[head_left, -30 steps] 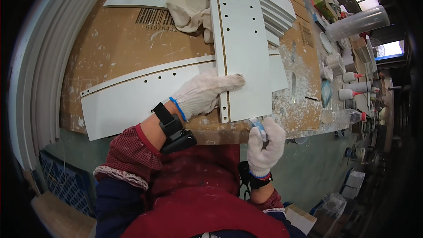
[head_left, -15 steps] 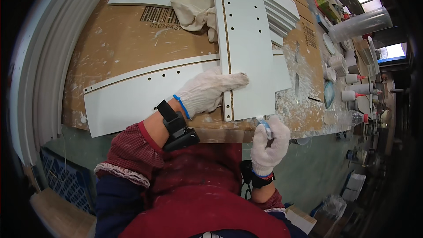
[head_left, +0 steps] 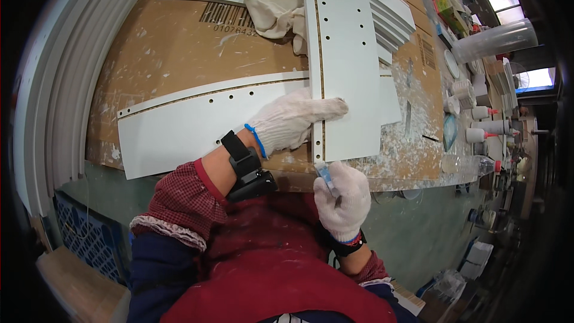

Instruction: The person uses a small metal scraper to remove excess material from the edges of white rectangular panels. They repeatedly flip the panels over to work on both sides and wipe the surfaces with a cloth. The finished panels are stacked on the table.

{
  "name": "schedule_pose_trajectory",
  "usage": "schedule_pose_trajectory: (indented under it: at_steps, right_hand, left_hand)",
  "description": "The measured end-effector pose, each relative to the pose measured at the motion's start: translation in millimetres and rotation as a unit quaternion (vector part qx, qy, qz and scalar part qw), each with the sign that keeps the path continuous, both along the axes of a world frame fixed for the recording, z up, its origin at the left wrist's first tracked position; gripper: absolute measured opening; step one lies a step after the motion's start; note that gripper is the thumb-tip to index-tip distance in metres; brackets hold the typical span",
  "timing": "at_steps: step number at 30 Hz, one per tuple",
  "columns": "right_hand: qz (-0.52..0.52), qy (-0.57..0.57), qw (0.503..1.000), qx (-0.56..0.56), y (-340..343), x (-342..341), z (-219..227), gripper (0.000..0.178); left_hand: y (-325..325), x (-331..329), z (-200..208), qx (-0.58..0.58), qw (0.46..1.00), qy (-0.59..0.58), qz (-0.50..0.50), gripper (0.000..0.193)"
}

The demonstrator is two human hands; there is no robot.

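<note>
A long white board point(head_left: 353, 72) with drilled holes and a brown groove along its left edge lies crosswise over another grooved white board point(head_left: 173, 134). My left hand point(head_left: 290, 116), in a white knit glove, is closed over the upper board's left edge near its near end, the fingers lying on its face. My right hand point(head_left: 345, 203), gloved too, pinches a small blue-and-clear tool point(head_left: 324, 174) whose exact kind I cannot make out. Its white tip is at the board's near end, by the grooved corner; whether it touches is unclear.
Worn cardboard point(head_left: 161, 60) covers the table. A cream cloth point(head_left: 272, 6) lies beside the upper board, with stacked white panels point(head_left: 388, 15) behind. Red-tipped white bottles point(head_left: 478, 136) and a clear bottle point(head_left: 466, 165) stand at right. Long pale boards point(head_left: 66, 84) line the left.
My right hand has moved left along the board's near end, carrying the small tool from the right part to the grooved corner. My left hand keeps its hold on the board.
</note>
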State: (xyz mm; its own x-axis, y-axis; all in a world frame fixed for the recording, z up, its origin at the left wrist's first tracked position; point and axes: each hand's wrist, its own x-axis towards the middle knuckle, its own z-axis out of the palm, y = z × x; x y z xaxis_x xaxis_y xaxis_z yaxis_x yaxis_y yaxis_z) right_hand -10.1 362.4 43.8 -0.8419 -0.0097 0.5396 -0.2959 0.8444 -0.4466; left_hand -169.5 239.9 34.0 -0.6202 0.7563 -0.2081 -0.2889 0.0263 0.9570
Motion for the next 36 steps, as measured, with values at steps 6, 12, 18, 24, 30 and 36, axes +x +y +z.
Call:
schedule_pose_trajectory:
  at_steps: [6,12,18,24,30,36]
  right_hand:
    - [-0.014,-0.041,0.999,0.015,1.8,7.6,4.6,0.044]
    - [-0.005,-0.002,1.000,0.005,-3.4,0.8,0.2,0.042]
    - [-0.001,-0.001,1.000,0.010,-6.8,-1.4,4.7,0.043]
    - [-0.019,-0.025,0.999,-0.016,-0.5,1.9,6.8,0.042]
    - [-0.011,0.002,1.000,-0.013,-2.5,0.4,1.1,0.043]
    - [-0.024,-0.006,0.999,-0.026,1.4,1.3,-0.7,0.042]
  left_hand:
    - [2.9,-0.9,-2.4,0.000,0.985,0.171,0.037,0.022]
    - [6.3,-2.7,-31.9,0.012,0.915,0.397,0.067,0.028]
    - [4.6,4.7,-1.1,0.063,0.995,-0.067,0.032,0.032]
    - [4.6,3.3,-14.9,0.037,0.989,0.131,0.057,0.033]
    - [2.3,4.4,0.8,0.002,0.998,-0.052,0.035,0.035]
    - [6.4,3.0,-5.2,0.034,0.997,-0.064,0.035,0.035]
